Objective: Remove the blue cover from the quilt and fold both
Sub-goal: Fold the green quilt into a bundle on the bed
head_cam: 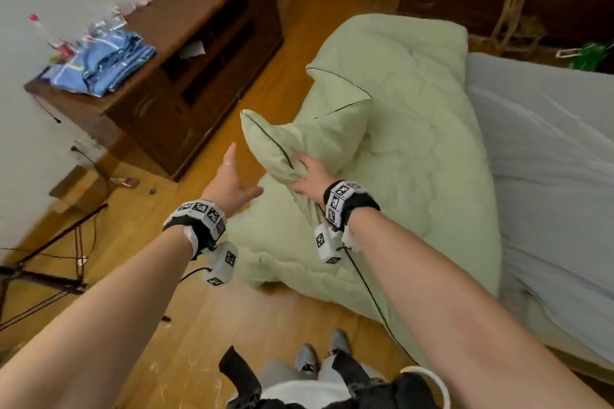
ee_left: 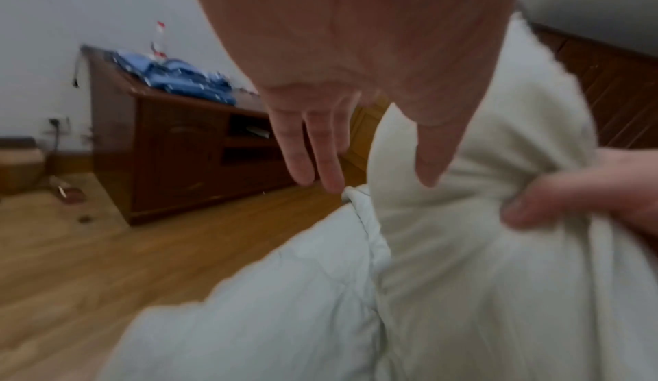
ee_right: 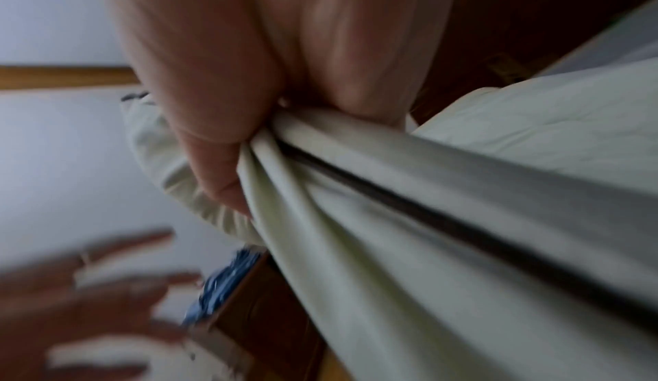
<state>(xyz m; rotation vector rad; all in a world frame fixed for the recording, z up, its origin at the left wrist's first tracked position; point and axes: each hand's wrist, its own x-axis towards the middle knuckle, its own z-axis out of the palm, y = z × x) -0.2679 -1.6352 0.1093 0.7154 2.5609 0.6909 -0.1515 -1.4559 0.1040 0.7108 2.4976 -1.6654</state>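
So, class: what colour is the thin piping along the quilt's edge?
Dark, nearly black piping on the pale green quilt; clearest in the head view.

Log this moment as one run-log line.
right hand: grips quilt corner, lifted | left hand: open, beside it | blue cover: folded on cabinet

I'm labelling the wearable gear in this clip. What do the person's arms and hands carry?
Both forearms are bare, no sleeves. The left wrist band and the right wrist band are black straps faced with white blocks printed with black square markers. Under each wrist hangs a white camera box with similar markers, trailing a thin black cable. No gloves are visible.
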